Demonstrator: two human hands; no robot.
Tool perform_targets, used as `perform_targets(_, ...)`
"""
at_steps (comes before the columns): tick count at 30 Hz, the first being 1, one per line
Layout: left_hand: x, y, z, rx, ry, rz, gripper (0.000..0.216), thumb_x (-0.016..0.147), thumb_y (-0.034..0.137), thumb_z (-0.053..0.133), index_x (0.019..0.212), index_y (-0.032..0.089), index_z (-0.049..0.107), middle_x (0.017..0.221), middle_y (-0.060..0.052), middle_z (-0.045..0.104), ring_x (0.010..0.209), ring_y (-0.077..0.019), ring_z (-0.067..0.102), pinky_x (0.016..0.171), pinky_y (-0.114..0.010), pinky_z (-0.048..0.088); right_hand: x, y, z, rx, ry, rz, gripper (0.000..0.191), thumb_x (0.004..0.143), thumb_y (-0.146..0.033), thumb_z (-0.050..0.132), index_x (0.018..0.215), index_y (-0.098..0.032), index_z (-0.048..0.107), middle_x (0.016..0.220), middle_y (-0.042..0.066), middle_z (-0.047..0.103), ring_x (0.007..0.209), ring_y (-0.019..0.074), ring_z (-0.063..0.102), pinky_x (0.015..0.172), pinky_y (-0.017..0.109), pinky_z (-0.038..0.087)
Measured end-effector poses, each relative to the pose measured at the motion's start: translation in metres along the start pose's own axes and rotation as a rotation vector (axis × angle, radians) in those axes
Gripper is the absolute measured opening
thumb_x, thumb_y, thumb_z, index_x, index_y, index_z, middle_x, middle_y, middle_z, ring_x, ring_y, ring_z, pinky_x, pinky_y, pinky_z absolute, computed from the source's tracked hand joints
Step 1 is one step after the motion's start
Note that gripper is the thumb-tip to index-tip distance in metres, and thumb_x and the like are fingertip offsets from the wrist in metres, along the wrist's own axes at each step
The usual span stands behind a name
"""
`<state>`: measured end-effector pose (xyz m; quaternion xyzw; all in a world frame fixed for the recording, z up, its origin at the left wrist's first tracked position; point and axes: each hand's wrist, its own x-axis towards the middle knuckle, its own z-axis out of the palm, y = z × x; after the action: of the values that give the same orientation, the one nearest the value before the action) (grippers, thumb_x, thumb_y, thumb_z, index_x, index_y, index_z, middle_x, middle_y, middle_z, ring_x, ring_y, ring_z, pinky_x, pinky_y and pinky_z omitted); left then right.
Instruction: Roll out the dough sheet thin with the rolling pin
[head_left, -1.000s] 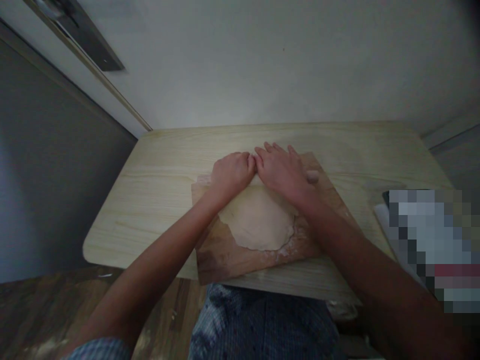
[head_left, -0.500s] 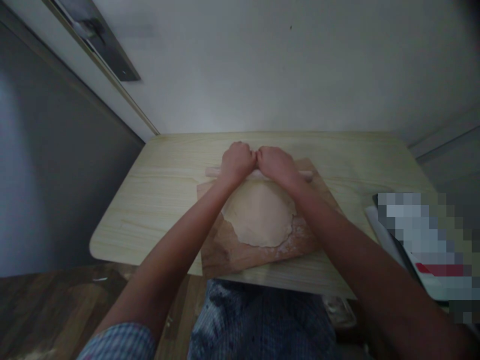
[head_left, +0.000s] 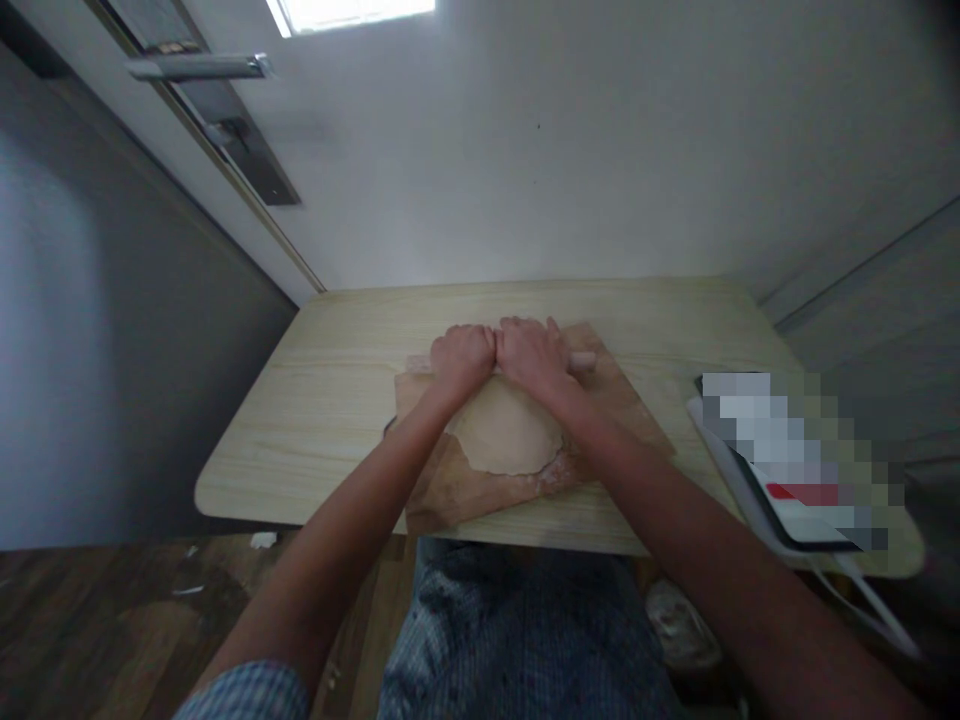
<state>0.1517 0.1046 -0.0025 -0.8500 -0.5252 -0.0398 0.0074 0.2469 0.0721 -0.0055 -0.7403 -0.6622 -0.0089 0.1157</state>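
A flat round sheet of pale dough [head_left: 510,440] lies on a floured wooden board [head_left: 637,420] on the light wooden table [head_left: 337,400]. A thin wooden rolling pin [head_left: 581,360] lies across the far edge of the dough; only its right end and a bit of its left end show. My left hand [head_left: 461,358] and my right hand [head_left: 532,355] sit side by side on the pin's middle, knuckles touching. The left hand's fingers are curled over the pin, and the right hand presses down on it with fingers bent.
A flat dark-and-white item, partly pixelated [head_left: 787,460], lies at the table's right edge. A white wall rises behind the table, with a door and its metal handle [head_left: 199,67] at upper left. Dark wooden floor [head_left: 112,620] lies below left.
Both hands with the pin have stayed at the dough's far edge; the right fingers, stretched a second ago, are now bent. The camera has tilted up, showing the door handle.
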Motion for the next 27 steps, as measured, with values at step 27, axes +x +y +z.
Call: perform_targets(27,-0.123,0.006,0.017,0.101,0.294,0.213,0.045,0.090,0.026,0.030,0.121,-0.003,0.048,0.128,-0.025,0.049,0.118,-0.0300,0.048,0.100,-0.043,0.037,-0.132,-0.010,0.008,-0.002,0.272,-0.238,0.040,0.090,-0.018,0.032,0.126,-0.010,0.050,0.135,0.013,0.046,0.125,0.0259,0.040,0.104,0.043,0.025)
